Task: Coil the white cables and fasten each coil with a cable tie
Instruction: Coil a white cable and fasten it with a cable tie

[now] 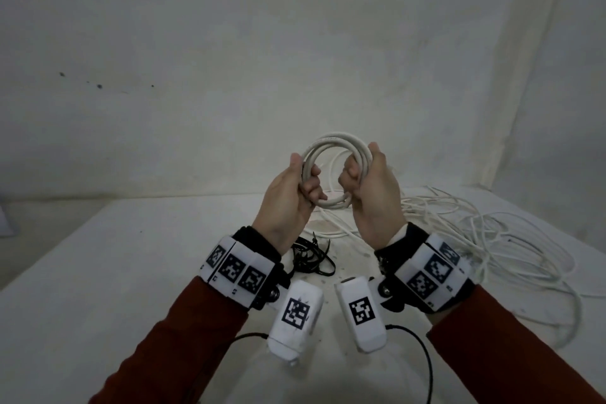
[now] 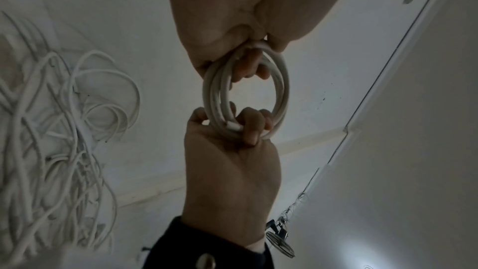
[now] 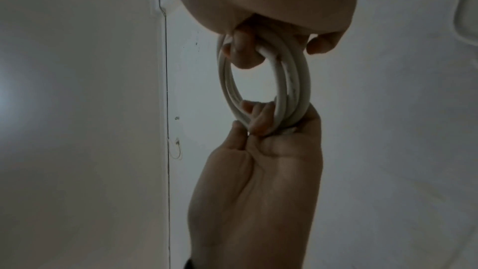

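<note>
A small coil of white cable (image 1: 331, 140) is held up above the table between both hands. My left hand (image 1: 306, 185) grips its left side, fingers curled through the ring. My right hand (image 1: 354, 175) grips the right side the same way. The left wrist view shows the coil (image 2: 282, 81) between my left hand (image 2: 232, 28) above and my right hand (image 2: 232, 161) below, with a cable end (image 2: 234, 125) at the right fingers. Seen from the right wrist, the coil (image 3: 301, 81) sits between my right hand (image 3: 271, 3) and left hand (image 3: 258, 171). No tie shows on the coil.
A bunch of black cable ties (image 1: 311, 256) lies on the white table (image 1: 131, 272) below my wrists. A loose tangle of white cables (image 1: 475, 233) spreads over the table's right side, also seen as a pile of cables (image 2: 51, 130). A white wall stands behind.
</note>
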### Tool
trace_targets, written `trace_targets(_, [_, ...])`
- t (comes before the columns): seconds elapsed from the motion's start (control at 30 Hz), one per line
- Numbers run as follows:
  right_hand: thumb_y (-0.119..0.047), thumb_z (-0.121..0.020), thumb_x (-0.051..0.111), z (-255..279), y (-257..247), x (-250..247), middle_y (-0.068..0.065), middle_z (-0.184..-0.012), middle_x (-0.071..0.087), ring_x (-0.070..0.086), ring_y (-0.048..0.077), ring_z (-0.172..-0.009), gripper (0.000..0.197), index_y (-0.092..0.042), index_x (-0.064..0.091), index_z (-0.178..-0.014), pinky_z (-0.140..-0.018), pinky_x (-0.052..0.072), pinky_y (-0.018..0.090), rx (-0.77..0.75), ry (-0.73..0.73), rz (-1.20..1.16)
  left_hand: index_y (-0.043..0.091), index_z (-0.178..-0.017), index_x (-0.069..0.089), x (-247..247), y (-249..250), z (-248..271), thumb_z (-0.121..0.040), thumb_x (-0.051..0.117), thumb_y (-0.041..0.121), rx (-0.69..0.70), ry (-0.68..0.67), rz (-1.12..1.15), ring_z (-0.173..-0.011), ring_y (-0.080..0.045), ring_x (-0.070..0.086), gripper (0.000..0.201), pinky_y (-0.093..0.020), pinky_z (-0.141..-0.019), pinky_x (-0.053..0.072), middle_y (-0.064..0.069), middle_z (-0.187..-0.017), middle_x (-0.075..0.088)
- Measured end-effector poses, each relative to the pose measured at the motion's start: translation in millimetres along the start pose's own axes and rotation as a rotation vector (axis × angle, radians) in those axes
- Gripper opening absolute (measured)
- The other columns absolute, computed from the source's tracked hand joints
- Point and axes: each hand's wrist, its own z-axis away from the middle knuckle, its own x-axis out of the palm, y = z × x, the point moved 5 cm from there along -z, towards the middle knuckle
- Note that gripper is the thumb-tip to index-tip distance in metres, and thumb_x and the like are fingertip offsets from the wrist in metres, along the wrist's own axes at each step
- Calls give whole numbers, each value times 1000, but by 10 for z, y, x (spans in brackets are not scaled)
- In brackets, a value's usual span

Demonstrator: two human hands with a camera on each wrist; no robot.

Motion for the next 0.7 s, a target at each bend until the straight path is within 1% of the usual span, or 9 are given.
trace_targets(0.1, [-30, -103, 30, -64, 141, 21, 2, -48, 46, 40, 15, -43, 60, -21, 58, -50, -51, 34, 33, 38, -59, 61, 11, -76, 49, -165, 57, -7, -102, 30, 34, 27, 39, -128, -49, -7, 31, 40, -23, -62, 32, 8, -53, 33])
trace_targets(0.17, [-34, -103, 31, -104, 209, 45, 5, -48, 52, 50, 21, -48, 58, -13, 63, -59, -57, 42, 34, 110, -150, 83, 13, -74, 47, -283, 116, -7, -103, 31, 31, 104, 61, -392, -51, -6, 32, 38, -20, -58, 33, 8, -57, 34])
trace_targets(0.23, [-42, -101, 33, -135, 276, 88, 4, -47, 51, 52, 23, -48, 57, -7, 61, -65, -59, 45, 32, 188, -224, 131, 15, -72, 46, -364, 150, -9, -102, 34, 29, 187, 59, -699, -55, -7, 35, 36, -23, -59, 35, 6, -62, 38])
trace_targets(0.3, [-43, -100, 41, -146, 355, 142, 1, -44, 44, 45, 18, -41, 52, -7, 57, -66, -56, 44, 30, 235, -237, 176, 17, -71, 46, -418, 159, -9, -102, 35, 29, 215, 32, -877, -59, -11, 37, 35, -27, -62, 35, 6, -65, 40])
trace_targets(0.47, [-37, -100, 45, -195, 660, 204, -4, -47, 33, 31, 8, -38, 45, -10, 50, -65, -52, 31, 23, 243, -171, 65, 13, -75, 53, -677, 48, -59, -103, 31, 32, -7, 48, -681, -55, -10, 38, 40, -22, -59, 35, 3, -60, 36])
trace_targets(0.53, [-36, -101, 43, -205, 823, 209, -4, -45, 34, 34, 10, -40, 45, -9, 51, -66, -56, 31, 26, 281, -160, 21, 13, -74, 52, -789, -37, -63, -102, 33, 35, -80, 68, -663, -51, -10, 42, 40, -28, -66, 37, 3, -57, 36])
trace_targets(0.6, [-34, -103, 39, -217, 986, 211, 1, -51, 45, 43, 13, -45, 47, -8, 55, -68, -60, 38, 30, 305, -172, 36, 12, -73, 49, -889, -99, -56, -102, 34, 33, -116, 97, -692, -47, -9, 40, 39, -30, -66, 37, 3, -57, 35])
trace_targets(0.63, [-33, -103, 37, -233, 1065, 195, 4, -59, 55, 50, 13, -51, 48, -8, 59, -70, -62, 42, 30, 298, -180, 123, 13, -72, 47, -944, -111, -48, -102, 33, 32, -122, 124, -715, -48, -10, 38, 39, -28, -64, 37, 2, -58, 35])
trace_targets(0.7, [-28, -103, 34, -281, 1171, 155, 7, -82, 66, 60, 17, -72, 45, -9, 65, -77, -71, 45, 31, 215, -237, 531, 13, -70, 45, -1091, -113, -49, -102, 33, 32, -106, 187, -810, -52, -13, 35, 39, -28, -62, 35, 2, -60, 36])
